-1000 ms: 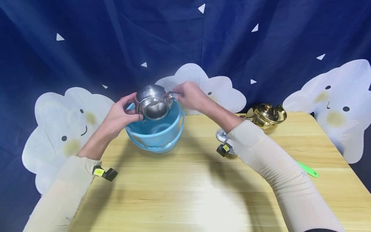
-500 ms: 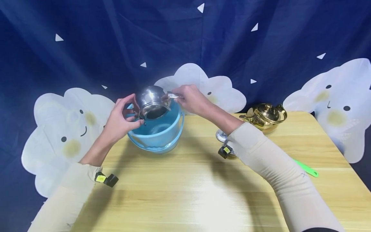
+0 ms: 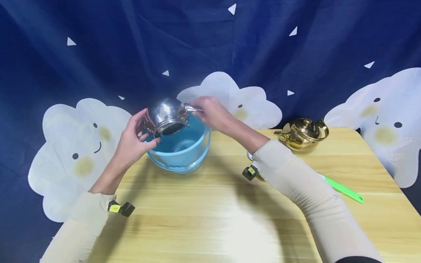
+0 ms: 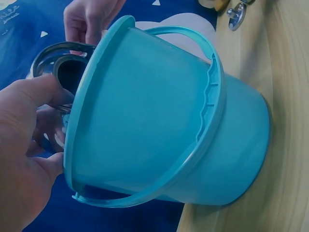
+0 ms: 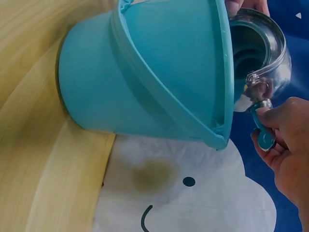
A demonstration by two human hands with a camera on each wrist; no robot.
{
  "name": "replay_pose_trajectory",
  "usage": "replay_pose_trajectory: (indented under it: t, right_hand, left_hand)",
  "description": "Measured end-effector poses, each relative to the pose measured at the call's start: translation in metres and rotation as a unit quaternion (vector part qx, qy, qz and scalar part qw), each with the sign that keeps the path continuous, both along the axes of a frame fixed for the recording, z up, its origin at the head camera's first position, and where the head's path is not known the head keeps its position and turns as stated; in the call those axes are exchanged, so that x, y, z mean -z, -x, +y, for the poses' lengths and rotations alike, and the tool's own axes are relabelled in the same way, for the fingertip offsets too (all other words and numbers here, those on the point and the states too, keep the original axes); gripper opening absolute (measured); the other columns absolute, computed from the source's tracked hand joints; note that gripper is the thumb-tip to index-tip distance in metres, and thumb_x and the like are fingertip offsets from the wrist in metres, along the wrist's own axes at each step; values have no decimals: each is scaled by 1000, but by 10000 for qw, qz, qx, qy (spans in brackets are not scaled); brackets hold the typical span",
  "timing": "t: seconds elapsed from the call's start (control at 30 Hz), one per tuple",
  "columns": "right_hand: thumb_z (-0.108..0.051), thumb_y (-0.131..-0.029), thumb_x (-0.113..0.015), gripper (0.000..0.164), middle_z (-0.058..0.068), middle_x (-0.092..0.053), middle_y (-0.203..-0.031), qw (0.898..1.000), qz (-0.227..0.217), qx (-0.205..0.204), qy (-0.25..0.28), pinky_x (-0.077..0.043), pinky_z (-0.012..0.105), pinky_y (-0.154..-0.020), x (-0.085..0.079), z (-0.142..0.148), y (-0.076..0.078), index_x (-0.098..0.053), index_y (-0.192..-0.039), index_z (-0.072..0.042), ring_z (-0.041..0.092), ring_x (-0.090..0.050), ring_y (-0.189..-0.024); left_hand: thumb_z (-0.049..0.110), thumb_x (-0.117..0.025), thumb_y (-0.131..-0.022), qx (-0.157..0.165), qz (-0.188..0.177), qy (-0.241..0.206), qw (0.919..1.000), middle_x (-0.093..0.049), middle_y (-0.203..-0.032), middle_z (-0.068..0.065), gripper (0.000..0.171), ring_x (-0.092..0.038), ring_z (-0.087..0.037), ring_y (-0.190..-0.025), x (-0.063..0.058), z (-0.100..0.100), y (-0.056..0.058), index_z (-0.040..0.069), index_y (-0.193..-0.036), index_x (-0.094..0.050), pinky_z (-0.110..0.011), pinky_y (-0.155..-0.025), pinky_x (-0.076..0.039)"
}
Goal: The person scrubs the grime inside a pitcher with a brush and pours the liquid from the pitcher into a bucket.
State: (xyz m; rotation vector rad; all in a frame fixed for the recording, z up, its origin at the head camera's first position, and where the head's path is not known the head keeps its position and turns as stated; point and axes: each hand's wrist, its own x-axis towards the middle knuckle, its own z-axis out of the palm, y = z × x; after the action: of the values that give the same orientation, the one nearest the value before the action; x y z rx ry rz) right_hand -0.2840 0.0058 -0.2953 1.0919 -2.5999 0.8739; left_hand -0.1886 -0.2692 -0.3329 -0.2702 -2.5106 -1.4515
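A shiny silver teapot (image 3: pixel 165 111) is tipped over a light blue bucket (image 3: pixel 179 159), its open mouth turned down toward the inside. My left hand (image 3: pixel 132 139) grips the teapot's left side, thumb near the mouth's rim. On the other side, my right hand (image 3: pixel 212 114) pinches the curved spout (image 5: pixel 263 130). In the left wrist view the bucket's wall covers part of the teapot and of the left fingertips. Whether anything flows from the mouth, I cannot tell.
A gold teapot (image 3: pixel 304 134) with its lid on stands at the back right. A green handle (image 3: pixel 345 190) sticks out beyond my right sleeve. A small silver lid (image 4: pixel 236 19) lies on the wooden table (image 3: pixel 184 219). A dark blue curtain (image 3: pixel 197 36) hangs behind.
The silver teapot has tipped further, so less of its inside shows in the head view. Both hands have shifted slightly left with it, keeping their holds.
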Motion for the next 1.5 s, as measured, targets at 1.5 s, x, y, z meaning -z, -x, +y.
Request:
replay_pose_trajectory:
  t: [1.5]
  right_hand:
    - [-8,-98,-70,27,13,-73,-122,9970,570,-232,462,-56,31,-105,17,-26,8,-68,-123,-2,25,-70,-116]
  left_hand:
    - [-17,-89,-59,-251,2502,1636,9540,-51,-146,-23,107,-55,-33,-132,4,-20,-11,7,-154,-45,-3,-99,-43]
